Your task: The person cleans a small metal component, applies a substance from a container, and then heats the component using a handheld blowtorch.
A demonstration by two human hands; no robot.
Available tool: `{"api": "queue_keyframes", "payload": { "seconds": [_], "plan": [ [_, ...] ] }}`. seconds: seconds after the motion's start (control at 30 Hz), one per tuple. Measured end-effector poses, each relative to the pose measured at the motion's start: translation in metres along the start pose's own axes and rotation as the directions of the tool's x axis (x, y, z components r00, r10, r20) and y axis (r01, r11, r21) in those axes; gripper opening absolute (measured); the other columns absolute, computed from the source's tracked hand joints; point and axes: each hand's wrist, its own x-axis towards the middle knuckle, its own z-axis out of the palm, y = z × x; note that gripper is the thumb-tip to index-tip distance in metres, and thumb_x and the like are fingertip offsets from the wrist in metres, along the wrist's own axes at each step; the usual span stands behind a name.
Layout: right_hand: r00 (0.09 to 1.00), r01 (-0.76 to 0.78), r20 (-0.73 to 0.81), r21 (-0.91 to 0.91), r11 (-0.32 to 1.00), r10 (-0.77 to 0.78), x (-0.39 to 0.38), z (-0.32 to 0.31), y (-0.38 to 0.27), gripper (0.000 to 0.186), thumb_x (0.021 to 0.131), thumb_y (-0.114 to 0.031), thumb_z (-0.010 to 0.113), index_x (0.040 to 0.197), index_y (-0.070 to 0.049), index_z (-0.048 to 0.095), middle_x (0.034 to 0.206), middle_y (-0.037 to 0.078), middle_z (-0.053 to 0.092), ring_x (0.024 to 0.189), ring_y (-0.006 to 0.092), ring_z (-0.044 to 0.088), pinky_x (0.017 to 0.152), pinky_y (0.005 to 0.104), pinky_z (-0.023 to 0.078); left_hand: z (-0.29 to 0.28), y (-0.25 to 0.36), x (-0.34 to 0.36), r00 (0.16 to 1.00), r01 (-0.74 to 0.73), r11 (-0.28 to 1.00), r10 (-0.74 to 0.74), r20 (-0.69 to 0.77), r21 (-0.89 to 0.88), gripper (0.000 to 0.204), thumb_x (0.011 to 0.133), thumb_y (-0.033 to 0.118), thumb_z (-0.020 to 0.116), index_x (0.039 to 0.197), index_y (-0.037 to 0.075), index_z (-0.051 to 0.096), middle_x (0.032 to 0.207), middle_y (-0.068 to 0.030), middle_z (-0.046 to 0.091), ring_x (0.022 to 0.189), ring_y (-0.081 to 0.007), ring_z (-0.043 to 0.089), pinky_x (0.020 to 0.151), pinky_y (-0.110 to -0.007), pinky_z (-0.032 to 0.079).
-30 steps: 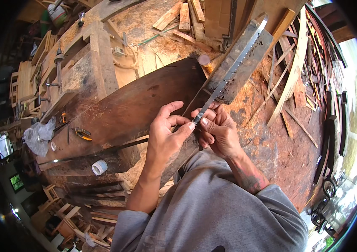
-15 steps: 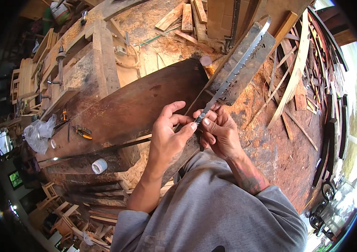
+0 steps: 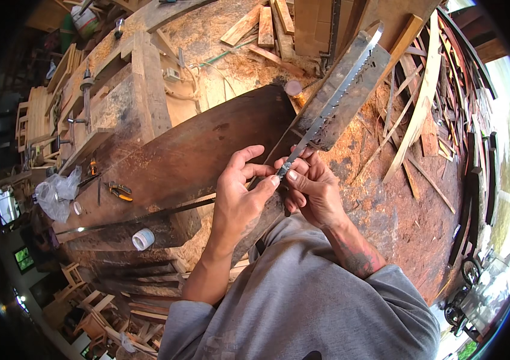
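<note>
Toothed blade barely moved; lower end in left fingers, right fingers.

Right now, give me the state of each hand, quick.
Left hand: partly closed, pinching the near end of the long, grey, toothed metal blade, one finger raised.
Right hand: closed, holding the blade near that same end.
</note>
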Motion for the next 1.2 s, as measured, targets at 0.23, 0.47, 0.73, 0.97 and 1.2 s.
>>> {"api": "queue_keyframes", "payload": {
  "seconds": [0.23, 0.47, 0.73, 0.97, 1.2],
  "plan": [
    [1.000, -0.013, -0.001, -0.016, 1.000, 0.013, 0.000, 0.001, -0.001, 0.031, 0.098, 0.000, 0.057, 0.124, -0.010, 0.045, 0.111, 0.010, 0.068, 0.048, 0.0085, 0.049, 0.045, 0.0264, 0.050, 0.000, -0.003, 0.000, 1.000, -0.008, 1.000, 0.007, -0.010, -0.009, 0.057, 0.086, 0.003, 0.069, 0.136, -0.008, 0.045, 0.095, -0.0128, 0.070, 0.089, -0.0119, 0.064, 0.082, -0.025, 0.050],
    [0.999, -0.002, -0.033, -0.007, 1.000, 0.002, -0.003, 0.004, -0.003, 0.031, 0.097, -0.001, 0.059, 0.124, -0.008, 0.045, 0.112, 0.013, 0.067, 0.051, 0.0091, 0.053, 0.045, 0.0272, 0.050, 0.002, 0.000, 0.000, 1.000, -0.011, 1.000, 0.011, -0.017, -0.006, 0.057, 0.085, 0.002, 0.069, 0.136, -0.008, 0.046, 0.095, -0.0122, 0.070, 0.089, -0.0116, 0.063, 0.082, -0.025, 0.050],
    [0.959, 0.054, -0.235, -0.392, 0.918, -0.156, -0.017, 0.006, -0.008, 0.029, 0.097, -0.011, 0.064, 0.121, 0.000, 0.054, 0.091, 0.007, 0.064, 0.052, 0.0083, 0.051, 0.048, 0.0241, 0.045, 0.000, -0.002, 0.000, 0.997, -0.065, 0.996, 0.067, -0.027, 0.063, 0.057, 0.083, 0.002, 0.070, 0.135, -0.007, 0.048, 0.097, -0.0114, 0.067, 0.088, -0.0121, 0.062, 0.080, -0.026, 0.051],
    [0.963, -0.156, -0.265, -0.389, 0.908, 0.051, -0.014, 0.017, -0.019, 0.020, 0.094, -0.019, 0.067, 0.105, -0.004, 0.065, 0.061, -0.005, 0.048, 0.048, 0.0052, 0.040, 0.045, 0.0235, 0.037, 0.000, -0.008, 0.002, 0.992, -0.117, 0.986, 0.122, -0.031, 0.122, 0.061, 0.080, 0.006, 0.076, 0.135, -0.003, 0.050, 0.100, -0.0078, 0.066, 0.093, -0.0122, 0.058, 0.088, -0.028, 0.045],
    [0.971, -0.167, -0.214, -0.312, 0.935, 0.102, -0.011, 0.020, -0.017, 0.006, 0.093, -0.013, 0.064, 0.092, -0.008, 0.061, 0.061, -0.007, 0.044, 0.047, 0.0041, 0.035, 0.045, 0.0230, 0.033, 0.001, -0.010, 0.002, 0.986, -0.147, 0.980, 0.156, -0.059, 0.130, 0.058, 0.081, 0.003, 0.073, 0.134, -0.002, 0.052, 0.097, -0.0094, 0.065, 0.090, -0.0136, 0.060, 0.082, -0.029, 0.049]
  ]
}}
